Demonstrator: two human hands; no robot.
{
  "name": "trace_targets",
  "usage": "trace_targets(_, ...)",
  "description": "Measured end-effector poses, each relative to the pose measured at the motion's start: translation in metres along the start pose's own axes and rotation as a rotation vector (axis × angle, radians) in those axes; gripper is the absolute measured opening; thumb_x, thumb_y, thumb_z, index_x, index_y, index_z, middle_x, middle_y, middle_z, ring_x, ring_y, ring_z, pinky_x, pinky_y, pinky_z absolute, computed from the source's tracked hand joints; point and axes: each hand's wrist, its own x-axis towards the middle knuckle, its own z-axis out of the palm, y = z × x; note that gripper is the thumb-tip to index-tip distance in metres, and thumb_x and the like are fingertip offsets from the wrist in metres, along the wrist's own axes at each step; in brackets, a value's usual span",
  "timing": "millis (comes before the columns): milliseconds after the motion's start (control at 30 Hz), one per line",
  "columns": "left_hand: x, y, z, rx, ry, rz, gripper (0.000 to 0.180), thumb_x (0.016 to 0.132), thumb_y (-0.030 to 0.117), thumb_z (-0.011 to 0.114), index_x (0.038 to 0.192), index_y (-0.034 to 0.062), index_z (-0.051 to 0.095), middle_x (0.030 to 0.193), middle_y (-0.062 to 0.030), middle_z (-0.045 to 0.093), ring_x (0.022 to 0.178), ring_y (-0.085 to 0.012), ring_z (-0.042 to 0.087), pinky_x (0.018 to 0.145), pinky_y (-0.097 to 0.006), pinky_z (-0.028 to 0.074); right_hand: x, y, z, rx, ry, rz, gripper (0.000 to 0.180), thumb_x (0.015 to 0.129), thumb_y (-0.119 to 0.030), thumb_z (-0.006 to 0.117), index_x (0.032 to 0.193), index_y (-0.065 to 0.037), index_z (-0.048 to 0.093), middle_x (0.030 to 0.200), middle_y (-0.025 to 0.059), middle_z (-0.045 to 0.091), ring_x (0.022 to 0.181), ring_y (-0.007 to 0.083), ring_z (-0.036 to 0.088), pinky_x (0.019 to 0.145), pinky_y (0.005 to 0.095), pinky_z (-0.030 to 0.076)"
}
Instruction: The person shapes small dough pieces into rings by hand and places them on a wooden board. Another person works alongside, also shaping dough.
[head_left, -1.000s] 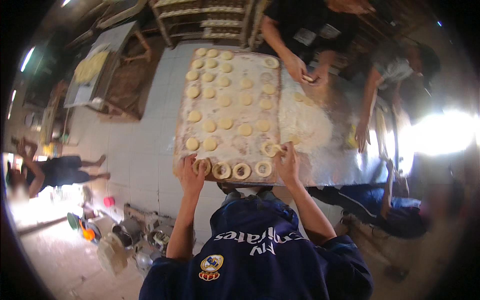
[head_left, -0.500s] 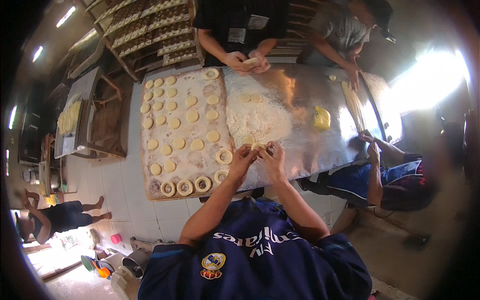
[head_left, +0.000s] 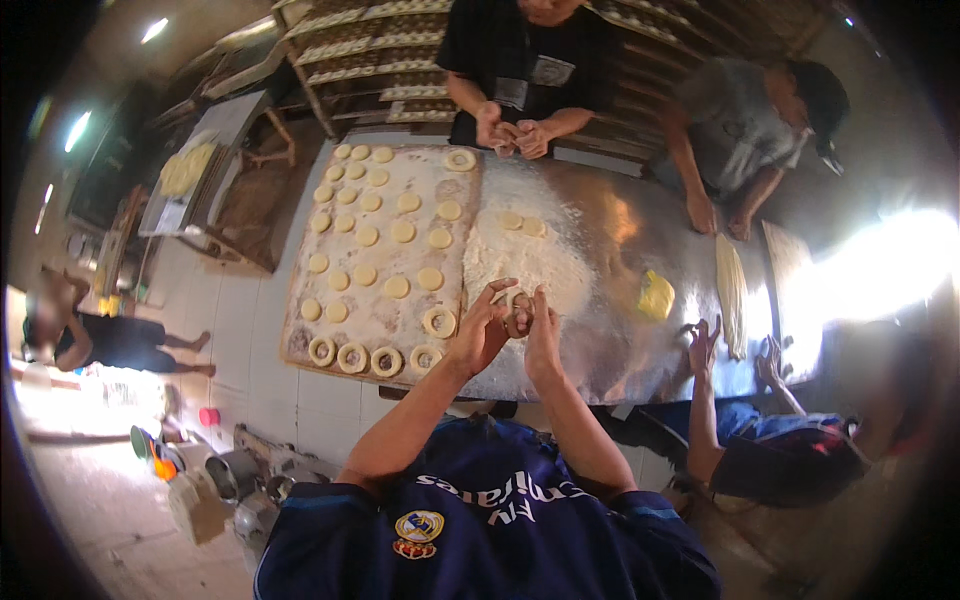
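Observation:
Over the floured part of the metal table (head_left: 610,345), both my hands come together around a small piece of dough (head_left: 513,297), mostly hidden by fingers; its exact shape cannot be made out. My left hand (head_left: 482,333) curls round it from the left. My right hand (head_left: 543,338) presses in from the right, one finger pointing upward. Two pale dough discs (head_left: 522,224) lie in the flour just beyond. To the left, a floured board (head_left: 300,335) carries rows of dough discs (head_left: 403,232) and several dough rings (head_left: 386,361) along its near edge.
Across the table a person (head_left: 520,130) works dough in both hands. At the right, two people's hands are near a long dough strip (head_left: 731,300). A yellow bag-like lump (head_left: 656,296) lies mid-table. Racks of dough trays (head_left: 370,45) stand behind; a side table (head_left: 215,130) stands left.
My hands have turned and closed further round the dough, hiding more of it. The person at the right has let go of the dough strip and spread both hands. The view has shifted slightly.

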Motion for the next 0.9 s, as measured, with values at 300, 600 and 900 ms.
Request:
trace_targets(300, -0.021, 0.04, -0.074, 0.739, 0.473, 0.26, 0.036, 0.113, 0.037, 0.053, 0.097, 0.0057, 0.06, 0.077, -0.0141, 0.068, 0.067, -0.0282, 0.072, 0.055, -0.041, 0.05, -0.012, 0.046, 0.104, -0.01, 0.029, 0.065, 0.053, 0.109, -0.059, 0.055, 0.094, -0.01, 0.066, 0.067, -0.0024, 0.056, 0.053, 0.0045, 0.043, 0.048, 0.0273, 0.036)
trace_targets(600, -0.107, 0.114, -0.161, 0.624, 0.53, 0.219, 0.019, 0.109, 0.024, 0.066, 0.112, 0.006, 0.061, 0.091, 0.0008, 0.07, 0.082, -0.0127, 0.067, 0.064, -0.035, 0.057, -0.039, 0.105, 0.216, -0.194, -0.089, 0.135, 0.064, 0.114, -0.054, 0.044, 0.088, 0.001, 0.067, 0.078, 0.0056, 0.064, 0.077, 0.0182, 0.066, 0.069, 0.0336, 0.055)
trace_targets(900, -0.201, 0.199, -0.317, 0.961, 0.8, 0.416, 0.033, 0.104, 0.016, 0.07, 0.134, 0.003, 0.067, 0.124, -0.0097, 0.074, 0.113, -0.0167, 0.07, 0.096, -0.03, 0.058, -0.032, 0.212, 0.338, -0.592, -0.592, -0.223, 0.033, 0.098, -0.014, 0.074, 0.127, 0.001, 0.065, 0.112, 0.016, 0.072, 0.104, 0.0221, 0.071, 0.096, 0.0364, 0.056)
